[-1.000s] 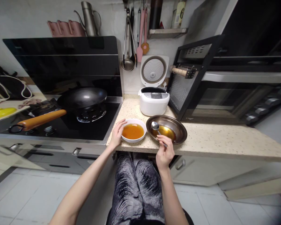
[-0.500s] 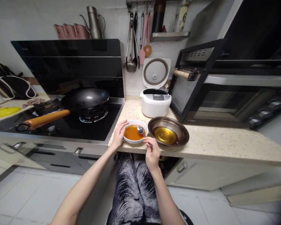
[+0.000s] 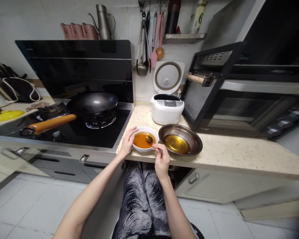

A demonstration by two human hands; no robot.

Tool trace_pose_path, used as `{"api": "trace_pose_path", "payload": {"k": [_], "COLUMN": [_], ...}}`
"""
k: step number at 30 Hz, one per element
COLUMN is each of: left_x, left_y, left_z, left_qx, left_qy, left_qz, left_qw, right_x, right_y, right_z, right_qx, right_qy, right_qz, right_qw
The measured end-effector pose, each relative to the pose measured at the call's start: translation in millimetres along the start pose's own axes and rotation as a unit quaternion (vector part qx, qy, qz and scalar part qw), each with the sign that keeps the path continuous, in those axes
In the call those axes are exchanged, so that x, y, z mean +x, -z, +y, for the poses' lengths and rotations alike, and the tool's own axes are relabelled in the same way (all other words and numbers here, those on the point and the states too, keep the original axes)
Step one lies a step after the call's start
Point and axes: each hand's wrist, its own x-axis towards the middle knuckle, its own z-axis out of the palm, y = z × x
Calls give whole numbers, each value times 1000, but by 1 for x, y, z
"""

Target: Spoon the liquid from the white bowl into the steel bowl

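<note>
A white bowl (image 3: 142, 150) of amber-brown liquid sits at the counter's front edge. My left hand (image 3: 126, 143) grips its left side, with fingertips on the rim. In my right hand (image 3: 161, 162) is a metal spoon (image 3: 149, 139), pinched by its handle. The spoon's head is dipped in the liquid near the bowl's right side. Just to the right stands a wide steel bowl (image 3: 196, 143) with yellow, oily liquid in its bottom, close beside the white one.
Behind the bowls is a white rice cooker (image 3: 166, 113) with its lid raised. A wok (image 3: 93, 103) with an orange handle rests on the stove at left. An oven (image 3: 241, 113) stands at right. Utensils, including a ladle (image 3: 141, 69), hang on the wall.
The spoon's head has gone from above or at the surface down into the amber liquid. My left hand stays on the white bowl. The view has shifted slightly.
</note>
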Motion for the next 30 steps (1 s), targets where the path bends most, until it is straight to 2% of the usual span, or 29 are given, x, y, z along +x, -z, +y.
{"api": "trace_pose_path", "payload": {"k": [10,30], "left_x": [0,0], "left_y": [1,1], "left_z": [2,3], "left_qx": [5,-3], "left_qy": [1,7], "left_qz": [-4,-6], "left_qw": [1000,1000], "right_x": [2,6], "right_y": [1,12], "right_z": [-5,-13], "right_qx": [55,70], "right_qy": [-43,-25], "right_qz": [75,119], "right_qw": [995,990]}}
